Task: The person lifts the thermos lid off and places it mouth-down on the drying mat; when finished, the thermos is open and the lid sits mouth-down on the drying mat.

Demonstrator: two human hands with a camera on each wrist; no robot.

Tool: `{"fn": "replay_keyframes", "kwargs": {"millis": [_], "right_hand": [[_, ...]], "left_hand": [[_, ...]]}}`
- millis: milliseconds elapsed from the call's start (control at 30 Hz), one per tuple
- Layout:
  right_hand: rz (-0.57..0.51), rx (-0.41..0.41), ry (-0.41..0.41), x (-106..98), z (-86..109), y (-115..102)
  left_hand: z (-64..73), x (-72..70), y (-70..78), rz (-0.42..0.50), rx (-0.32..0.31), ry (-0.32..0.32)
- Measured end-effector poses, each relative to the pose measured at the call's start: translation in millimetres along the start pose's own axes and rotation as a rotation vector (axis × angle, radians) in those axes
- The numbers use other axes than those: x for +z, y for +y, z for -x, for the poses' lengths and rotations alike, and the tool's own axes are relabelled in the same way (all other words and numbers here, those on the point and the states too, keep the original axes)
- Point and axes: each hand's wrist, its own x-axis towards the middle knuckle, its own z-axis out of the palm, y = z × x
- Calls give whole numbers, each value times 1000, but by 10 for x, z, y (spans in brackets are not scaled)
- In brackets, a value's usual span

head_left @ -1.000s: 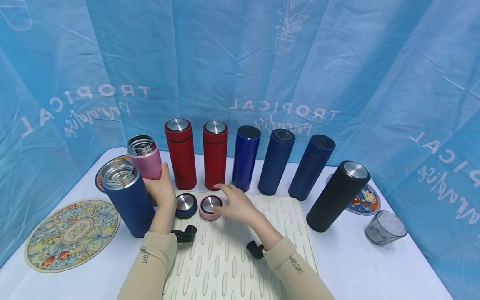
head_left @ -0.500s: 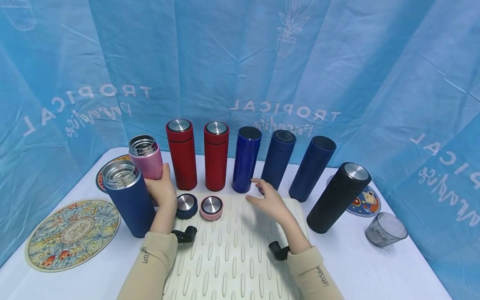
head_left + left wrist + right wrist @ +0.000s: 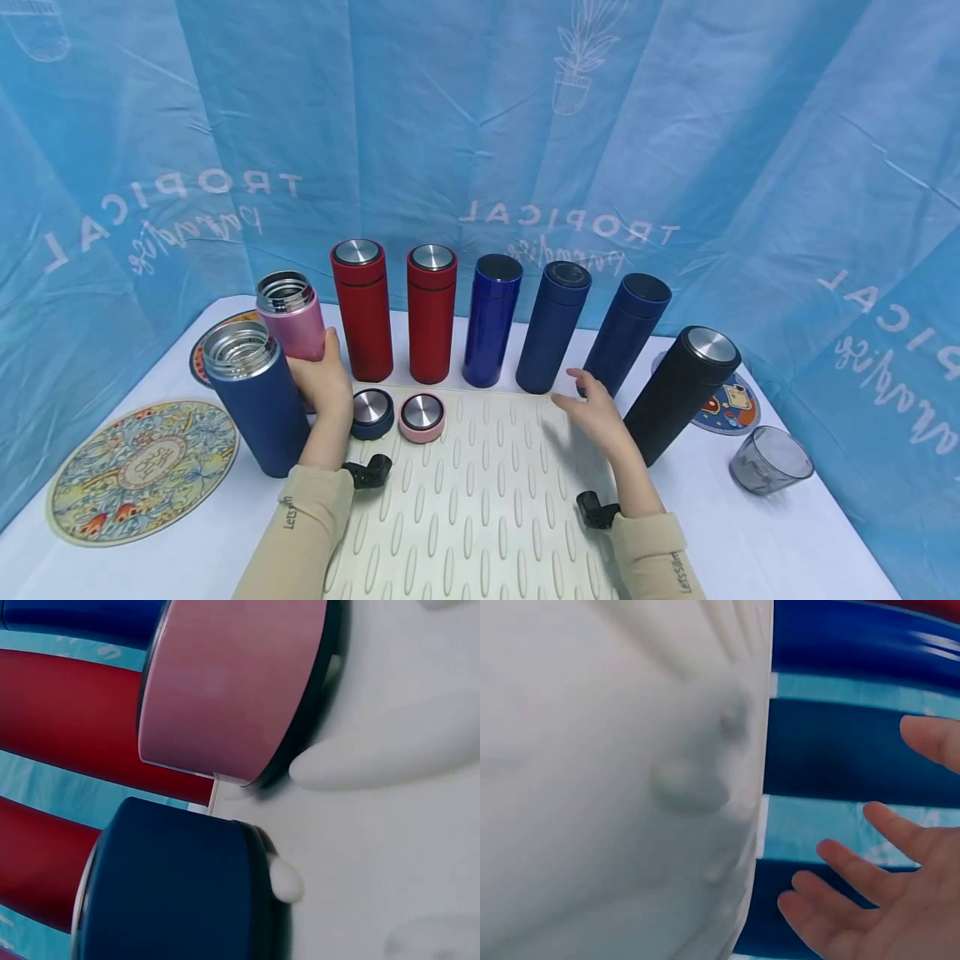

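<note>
Over on the left of the worktop [image 3: 757, 542], the lidless pink flask [image 3: 296, 331] stands upright just behind a wide navy flask [image 3: 258, 417], also open, and the person's left hand [image 3: 324, 382] looks to be gripping it below the shoulder: the thumb lies along its right side while the other fingers slip out of sight between the two flasks, so I can't tell how firmly they press. Well across to the right, the right hand [image 3: 600, 410] hovers near the far edge of the cream mat [image 3: 465, 500], its fingers [image 3: 896, 831] spread and holding nothing, in front of a capped navy flask [image 3: 627, 329] and near the black flask [image 3: 667, 396]. On the mat, near the left wrist, the navy lid [image 3: 371, 408] and the pink lid [image 3: 422, 412] sit side by side, steel tops up. I'd expect the pink flask to be stiff-walled, fairly light if nothing is in it, and a bit slick, given its smooth sheen; it shouldn't give under a squeeze, yet a knock could topple it against its neighbour. Mid-body seems the best hold, leaving the bare steel neck [image 3: 289, 305] alone. Both lids look rigid, best pinched by their coloured rims.
</note>
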Motion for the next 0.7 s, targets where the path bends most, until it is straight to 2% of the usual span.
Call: {"fn": "replay_keyframes", "kwargs": {"millis": [133,400,700], "right_hand": [[8,27,0,-35,1,88],[10,26,-48,-48,-6,196],[57,35,-59,-18,12,196]], "left_hand": [[8,-1,0,-8,6,-1],[7,4,2,-36,3,-6],[85,-5,82,-77,44,-16]]}}
